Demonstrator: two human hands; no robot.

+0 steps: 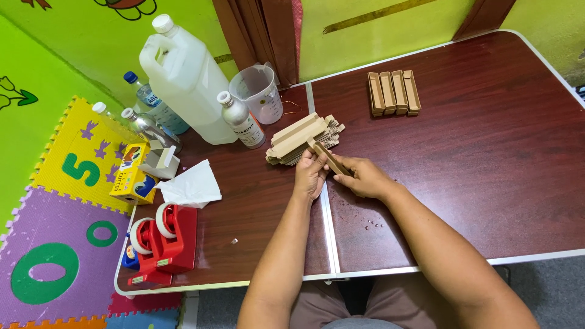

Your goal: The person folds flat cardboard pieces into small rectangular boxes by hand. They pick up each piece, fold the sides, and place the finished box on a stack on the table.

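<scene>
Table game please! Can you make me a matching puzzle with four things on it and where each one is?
Things:
1. Red tape dispenser
2. Four folded cardboard trays
3. Big white jug
4. Brown cardboard strip

Places:
A. Far side, right of the middle
B. Between the left hand and right hand
C. Near left corner
D. Far left, among the bottles

Pairs: 1-C, 2-A, 3-D, 4-B

Slim brown cardboard strip (329,159), tilted diagonally
</scene>
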